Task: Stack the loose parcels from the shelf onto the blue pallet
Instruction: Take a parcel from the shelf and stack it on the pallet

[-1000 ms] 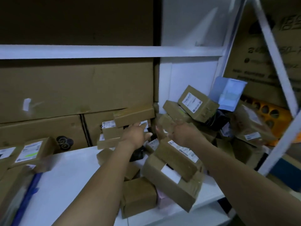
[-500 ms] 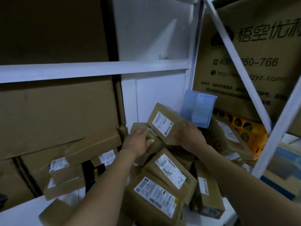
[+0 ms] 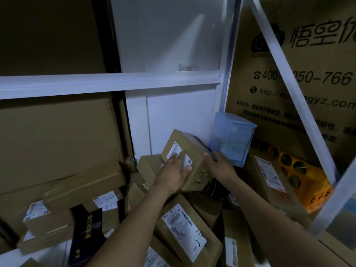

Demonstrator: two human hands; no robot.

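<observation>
One parcel (image 3: pixel 196 151) | left hand (image 3: pixel 171 176) fingers flat on label (image 3: pixel 174 149) | right hand (image 3: pixel 221 168) fingers curled round its side

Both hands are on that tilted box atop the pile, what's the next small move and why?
Probably clamp the parcel between both hands and lift it toward you. The left hand lies flat on its label and the right hand is at its right edge, while it leans on the pile, close beside the blue box.

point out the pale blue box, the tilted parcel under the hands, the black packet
pale blue box (image 3: pixel 221 132): head view, left face
tilted parcel (image 3: pixel 178 136): head view, cardboard above label
black packet (image 3: pixel 84 237): head view, printed front
</observation>
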